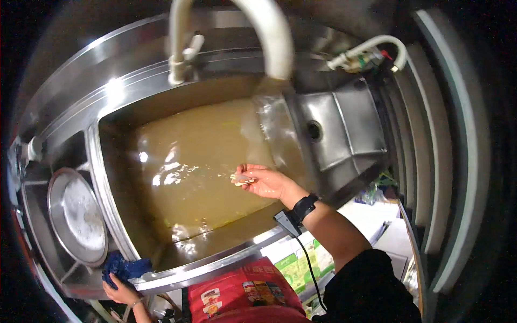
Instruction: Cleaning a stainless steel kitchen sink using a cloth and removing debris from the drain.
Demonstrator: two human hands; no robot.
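Note:
My right hand (264,181) is over the large stainless steel sink (103,169), its fingers closed on some small, pale pieces (243,180) whose kind I cannot tell. Brownish water (202,141) fills part of this sink, with light glinting off its surface. A black device with a cable is strapped to my right wrist. At the sink's near left corner, my left hand (123,291) grips a dark blue cloth (126,266) against the metal rim. The wide white pipe (276,44) arches overhead, and water appears to run from its end into the sink.
A round metal bowl (56,218) with whitish contents sits in the left basin. To the right is a smaller steel basin (323,105) with a drain hole. A white curved tap (381,39) stands behind it. Printed green and white packages (295,264) lie below the front rim.

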